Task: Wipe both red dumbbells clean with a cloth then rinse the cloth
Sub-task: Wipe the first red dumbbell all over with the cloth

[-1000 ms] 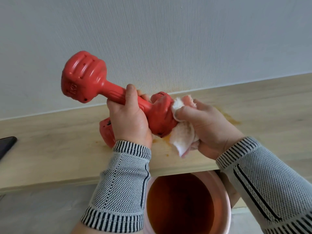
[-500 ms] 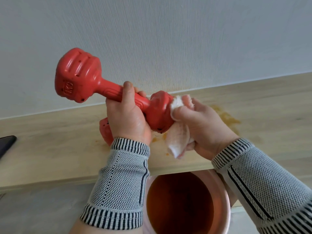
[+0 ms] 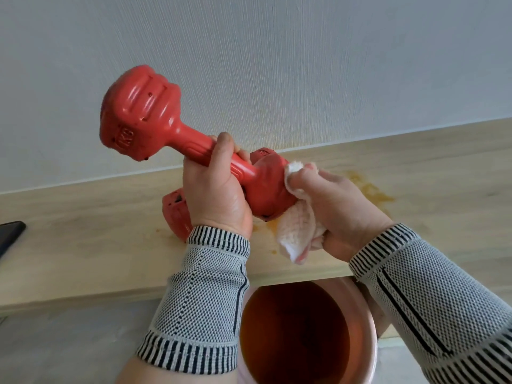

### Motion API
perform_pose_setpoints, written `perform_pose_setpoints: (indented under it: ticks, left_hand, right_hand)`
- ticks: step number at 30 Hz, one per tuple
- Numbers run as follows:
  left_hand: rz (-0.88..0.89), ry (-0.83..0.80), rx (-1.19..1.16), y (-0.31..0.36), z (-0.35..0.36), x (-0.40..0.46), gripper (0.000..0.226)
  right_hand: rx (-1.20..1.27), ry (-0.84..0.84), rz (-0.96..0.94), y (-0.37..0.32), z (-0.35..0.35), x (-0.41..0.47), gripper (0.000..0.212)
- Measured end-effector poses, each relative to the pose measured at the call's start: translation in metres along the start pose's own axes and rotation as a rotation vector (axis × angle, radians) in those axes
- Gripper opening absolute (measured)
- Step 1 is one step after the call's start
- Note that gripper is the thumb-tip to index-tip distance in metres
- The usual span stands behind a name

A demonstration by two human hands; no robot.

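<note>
My left hand (image 3: 216, 189) grips the handle of a red dumbbell (image 3: 141, 112), held tilted above the wooden shelf with its far head raised to the upper left. Against the near head my right hand (image 3: 335, 209) presses a bunched white cloth (image 3: 297, 231). A second red dumbbell (image 3: 176, 214) lies on the shelf behind my left wrist, mostly hidden; part of its other head (image 3: 261, 153) shows above the held one.
The light wooden shelf (image 3: 83, 245) runs along a white wall, with orange-brown stains (image 3: 368, 189) at the right. Below its front edge stands a pink bucket (image 3: 371, 342) of brownish water. A dark flat object (image 3: 9, 234) lies at the far left.
The held dumbbell has turned slightly in my left hand, its far head rising a little. My right hand keeps rubbing the cloth on the near head.
</note>
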State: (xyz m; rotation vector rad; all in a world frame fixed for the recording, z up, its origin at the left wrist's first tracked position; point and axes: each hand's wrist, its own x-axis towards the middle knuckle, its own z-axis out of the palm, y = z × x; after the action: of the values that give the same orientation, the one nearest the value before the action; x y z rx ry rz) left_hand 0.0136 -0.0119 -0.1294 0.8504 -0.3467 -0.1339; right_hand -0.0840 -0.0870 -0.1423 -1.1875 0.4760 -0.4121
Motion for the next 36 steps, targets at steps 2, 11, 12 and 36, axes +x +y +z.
perform_pose_setpoints:
  ticks: [2, 11, 12, 36]
  left_hand:
    - [-0.004, 0.003, -0.005, 0.000, -0.003, 0.002, 0.018]
    - [0.054, -0.045, 0.060, -0.003, 0.000, 0.000, 0.013]
    - [0.068, -0.034, 0.070, -0.002, 0.000, 0.001, 0.013]
    - [-0.213, 0.005, -0.230, 0.003, -0.012, 0.012, 0.020]
  right_hand:
    - [-0.031, -0.020, -0.035, 0.002, 0.001, 0.000, 0.014]
    - [-0.022, 0.099, -0.028, 0.000, 0.004, 0.001, 0.019]
    - [-0.031, 0.084, -0.064, 0.002, 0.004, 0.001, 0.013]
    - [-0.007, 0.070, -0.208, 0.007, 0.005, 0.001, 0.029]
